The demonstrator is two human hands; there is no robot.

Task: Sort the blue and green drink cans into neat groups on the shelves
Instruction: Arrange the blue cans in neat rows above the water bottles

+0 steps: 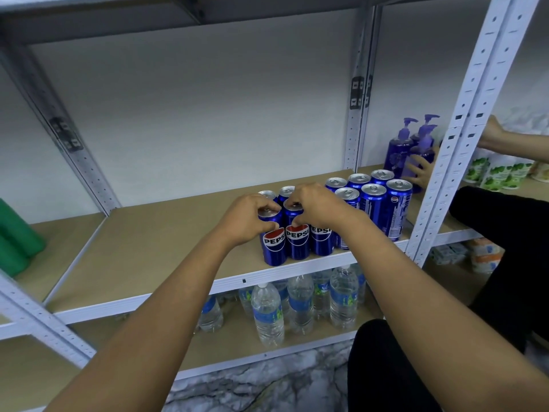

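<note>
Several blue Pepsi cans stand upright in a block on the tan middle shelf [142, 248]. My left hand [248, 217] grips the front-left blue can [273, 245] by its top, thumb on its front. My right hand [316, 208] grips the blue can beside it [297, 242], fingers curled over its lid. A third front can [321, 239] stands to the right, partly under my right wrist. Taller-looking blue cans [372, 203] fill the right of the block. Green cans [16, 236] lie at the far left edge, cut off by the frame.
Water bottles [267, 310] stand on the shelf below. Purple pump bottles [401, 150] stand behind the cans at the right, where another person's hand [421, 171] reaches. A white upright post [451, 162] borders the bay. Green-labelled packs [502, 173] sit in the adjacent bay.
</note>
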